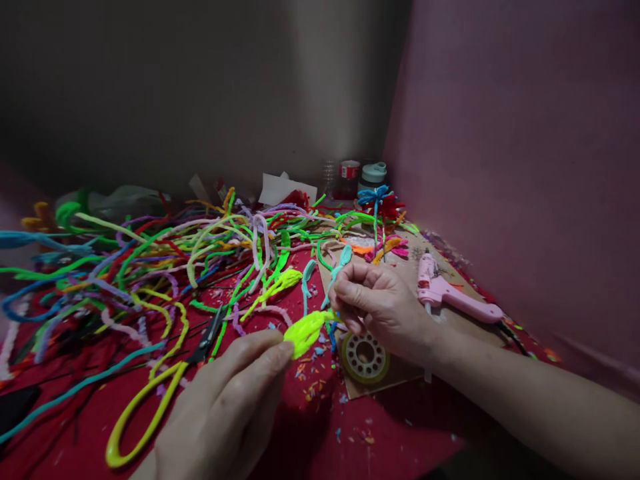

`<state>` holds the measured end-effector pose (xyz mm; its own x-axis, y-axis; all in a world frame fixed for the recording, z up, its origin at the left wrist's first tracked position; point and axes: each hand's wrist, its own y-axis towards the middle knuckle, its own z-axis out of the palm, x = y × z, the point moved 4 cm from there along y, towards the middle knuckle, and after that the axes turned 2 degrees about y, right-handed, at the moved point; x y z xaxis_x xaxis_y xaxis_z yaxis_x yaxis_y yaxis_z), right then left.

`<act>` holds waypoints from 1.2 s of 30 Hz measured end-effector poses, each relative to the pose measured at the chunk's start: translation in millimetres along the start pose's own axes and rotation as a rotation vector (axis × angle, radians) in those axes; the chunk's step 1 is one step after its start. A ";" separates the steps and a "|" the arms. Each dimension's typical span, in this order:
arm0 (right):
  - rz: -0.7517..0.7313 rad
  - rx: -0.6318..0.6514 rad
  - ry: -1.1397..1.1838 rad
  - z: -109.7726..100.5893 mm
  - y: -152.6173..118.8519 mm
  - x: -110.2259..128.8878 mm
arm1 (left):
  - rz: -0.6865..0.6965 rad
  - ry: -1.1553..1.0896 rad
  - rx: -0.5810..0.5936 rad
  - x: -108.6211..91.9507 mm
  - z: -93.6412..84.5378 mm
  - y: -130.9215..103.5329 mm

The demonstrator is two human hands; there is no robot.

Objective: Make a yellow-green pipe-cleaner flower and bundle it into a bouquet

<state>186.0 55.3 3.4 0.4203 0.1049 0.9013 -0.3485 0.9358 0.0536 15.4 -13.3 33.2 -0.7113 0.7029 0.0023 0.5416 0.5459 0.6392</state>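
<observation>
Between my two hands is a bright yellow pipe cleaner (306,334) bent into a looped petal shape. My left hand (235,393) pinches its near end between thumb and fingers. The fingers of my right hand (373,297) are closed on its thin far end. A similar yellow looped piece (283,283) lies just beyond, beside a small teal one (309,277). Another teal loop (343,260) shows behind my right fingers. Below my right hand sits a roll of tape (365,357) on cardboard. Scissors with yellow handles (147,417) lie left of my left hand.
Many coloured pipe cleaners (150,260) are heaped across the red table cover (370,433). A pink glue gun (457,297) rests on the cardboard (395,385) at right. A jar (349,177) and a lidded bottle (373,175) stand at the back by the walls.
</observation>
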 end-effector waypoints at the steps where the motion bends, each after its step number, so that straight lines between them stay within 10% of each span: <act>1: 0.003 -0.008 -0.018 0.5 -0.3 -0.4 | -0.001 0.001 0.001 0.4 0.5 -0.1; 7: -0.022 -0.005 -0.176 1.9 -3.3 1.2 | -0.015 -0.002 0.003 1.9 1.4 -1.0; 14: -0.559 0.153 -0.945 14.9 -17.5 23.4 | -0.057 -0.032 0.012 0.7 -1.4 2.2; 36: -0.007 0.083 -0.429 5.9 -8.5 -8.5 | -0.532 -0.454 -0.087 7.0 9.3 2.9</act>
<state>180.5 44.5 -2.2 0.0424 -0.0669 0.9969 -0.4208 0.9038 0.0785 16.2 -2.6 27.9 -0.6020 0.4820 -0.6366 0.1207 0.8431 0.5241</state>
